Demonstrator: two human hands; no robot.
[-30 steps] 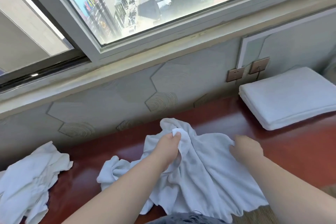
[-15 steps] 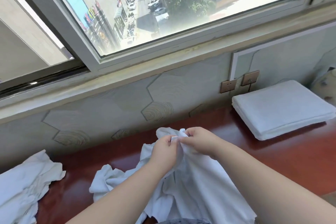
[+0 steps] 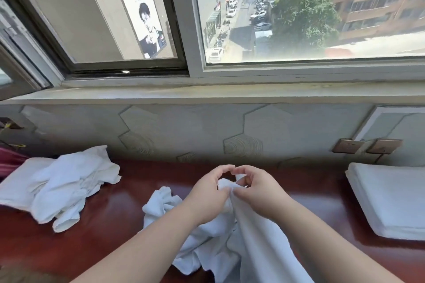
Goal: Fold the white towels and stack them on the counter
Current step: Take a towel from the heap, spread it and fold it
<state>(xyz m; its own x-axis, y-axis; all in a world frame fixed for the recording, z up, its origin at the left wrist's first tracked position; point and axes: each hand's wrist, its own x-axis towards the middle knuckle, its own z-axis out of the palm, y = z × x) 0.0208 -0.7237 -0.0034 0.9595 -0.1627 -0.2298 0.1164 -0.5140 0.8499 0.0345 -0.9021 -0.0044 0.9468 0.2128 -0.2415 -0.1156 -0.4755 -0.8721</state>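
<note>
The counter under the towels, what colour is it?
The counter is glossy dark reddish-brown; the head view shows it.

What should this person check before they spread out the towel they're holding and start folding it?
1. Both hands have the towel: the left hand and right hand pinch its bunched top. Ok.
2. Towel spread flat: it hangs crumpled over the counter's near edge. Not ok.
3. Fingers on true corners: the cloth is hidden inside the grip. Cannot tell.
4. Bare counter to lay it on: open wood shows on both sides of the hands. Ok.
5. Folded stack ready to take it: neat and flat on the right. Ok.
6. Crumpled pile out of the way: lies apart, to the left. Ok.
</note>
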